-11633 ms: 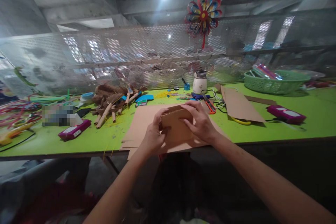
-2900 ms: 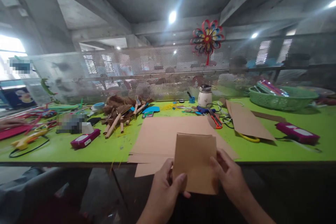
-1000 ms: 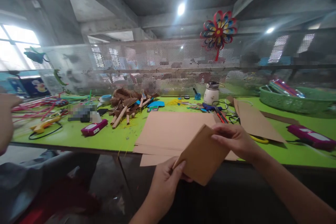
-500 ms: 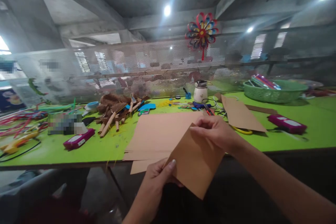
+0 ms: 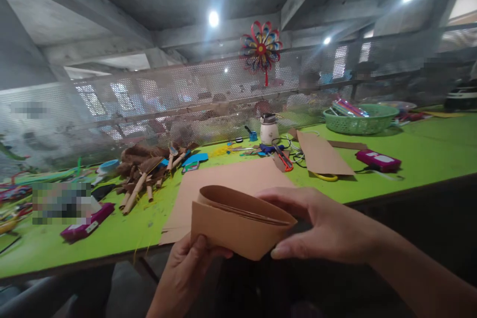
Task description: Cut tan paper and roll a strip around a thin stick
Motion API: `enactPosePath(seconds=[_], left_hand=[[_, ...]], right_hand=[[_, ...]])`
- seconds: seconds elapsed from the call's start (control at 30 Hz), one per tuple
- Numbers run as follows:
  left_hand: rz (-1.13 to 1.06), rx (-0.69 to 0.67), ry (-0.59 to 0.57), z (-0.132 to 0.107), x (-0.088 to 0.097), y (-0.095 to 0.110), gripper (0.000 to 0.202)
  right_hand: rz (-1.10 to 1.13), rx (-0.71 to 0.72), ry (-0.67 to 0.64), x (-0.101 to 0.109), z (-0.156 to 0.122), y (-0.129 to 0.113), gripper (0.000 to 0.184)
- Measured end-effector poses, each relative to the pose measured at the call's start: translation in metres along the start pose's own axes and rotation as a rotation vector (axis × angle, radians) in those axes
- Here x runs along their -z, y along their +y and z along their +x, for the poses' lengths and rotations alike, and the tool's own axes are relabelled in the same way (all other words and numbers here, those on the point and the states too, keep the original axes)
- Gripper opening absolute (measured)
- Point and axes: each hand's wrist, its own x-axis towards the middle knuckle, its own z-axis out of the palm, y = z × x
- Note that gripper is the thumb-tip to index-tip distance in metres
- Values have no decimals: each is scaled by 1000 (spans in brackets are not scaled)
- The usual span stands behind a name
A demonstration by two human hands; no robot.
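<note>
A piece of brown paper (image 5: 238, 228) is bent over into a flattened loop, its rounded fold at the upper left and a pointed end at the right. My left hand (image 5: 190, 263) grips its lower left edge, thumb in front and fingers underneath. Around the pointed end curls my right hand (image 5: 320, 223), thumb at the lower corner and fingers partly hidden behind the paper. Just beyond both hands, larger brown sheets (image 5: 231, 176) lie stacked on the green table (image 5: 439, 159).
Brown paper rolls and scraps (image 5: 145, 174) are heaped left of the sheets. A utility knife (image 5: 283, 156), a white jar (image 5: 269, 131) and cables sit behind. Further right are another brown sheet (image 5: 324, 154), a purple box (image 5: 378, 160) and a green basket (image 5: 359, 121).
The paper was a flat, tilted piece and is now curved over into a loop. My right hand has moved from its top corner to its right end. The view has turned right.
</note>
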Motion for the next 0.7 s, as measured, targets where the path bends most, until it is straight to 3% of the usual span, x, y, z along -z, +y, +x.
enactPosePath(seconds=[0.23,0.43,0.53,0.7], left_hand=[[52,1,4,1,4,-1,38],[168,-37,-34,1,5,-1,45],[317,-76,-56,-1,4,3,44],[588,-192,-157,-5,2,16,37]], right_hand=[[7,-14,127,-14,-7,4,45],[29,134,329,-17,-15,12,37],[-20,172,309,-10,-13,8,19],[-69,105,183,3,0,2,21]])
